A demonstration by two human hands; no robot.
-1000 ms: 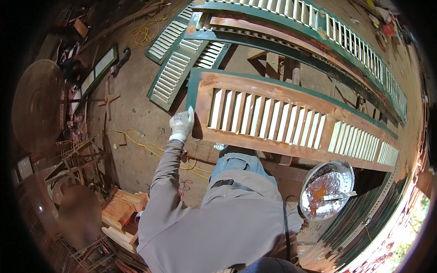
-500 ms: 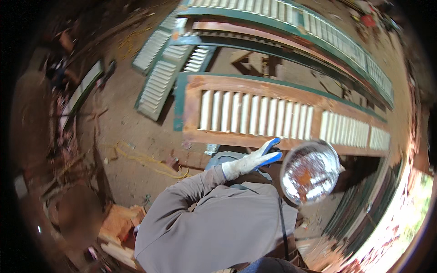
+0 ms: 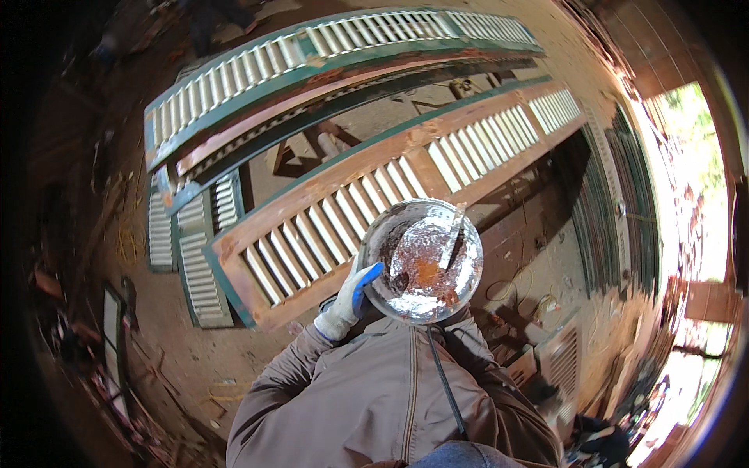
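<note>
A shiny round metal bowl (image 3: 425, 269) is in front of my chest, with reddish-brown and orange residue inside. A narrow flat tool (image 3: 452, 238) leans in it against the far right rim; its exact kind is unclear. In a white glove with blue fingers, my left hand (image 3: 347, 304) grips the bowl's left side, thumb at the rim. My right sleeve reaches up under the bowl, which hides the right hand's fingers. Just beyond the bowl lies a louvered shutter (image 3: 312, 210) with a bare brown wooden frame, pale slats and a green edge.
Another green shutter (image 3: 226, 78) lies raised farther back, over dark rails. Smaller louvered panels (image 3: 204, 269) lean at the left. Green shutters (image 3: 601, 210) are stacked at the right, near the bright opening. A louvered panel (image 3: 563, 355) and cables (image 3: 538, 304) lie at lower right.
My view has turned, so the shutters slant the other way. The bowl now sits centrally before my chest. My left hand, open and apart from it before, now grips its side.
</note>
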